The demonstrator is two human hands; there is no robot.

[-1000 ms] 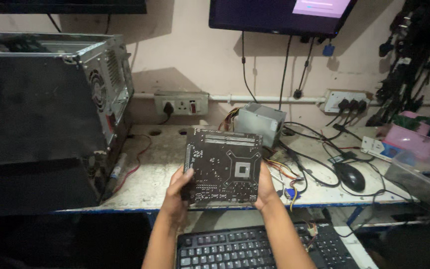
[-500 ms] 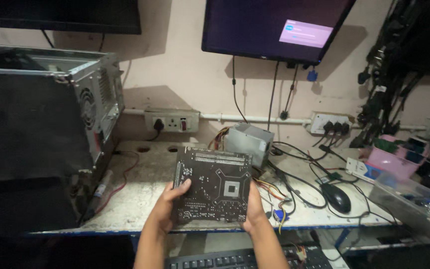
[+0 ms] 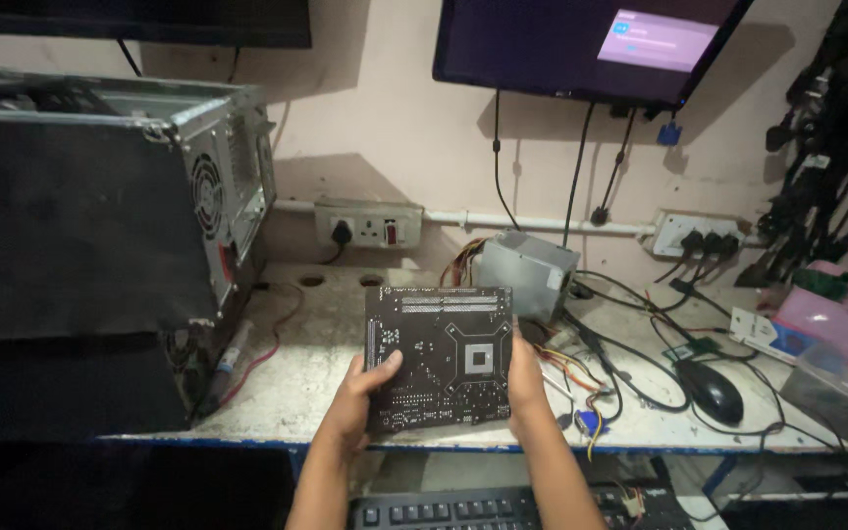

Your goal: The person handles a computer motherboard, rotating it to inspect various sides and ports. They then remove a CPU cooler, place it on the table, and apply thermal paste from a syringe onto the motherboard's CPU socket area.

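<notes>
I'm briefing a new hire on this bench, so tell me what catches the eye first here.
First, the dark circuit board held up at centre over the workbench, the left hand gripping its lower left edge and the right hand its right edge. Next, the big open computer case lying at the left. Then the lit monitor on the wall above, with a grey power supply and tangled cables below it.

Black circuit board, pale traces, grey square socket outline. Black computer case, grey metal rear. Grey power supply box. Black mouse. Whitish stained surface, blue edge. Pink box.
</notes>
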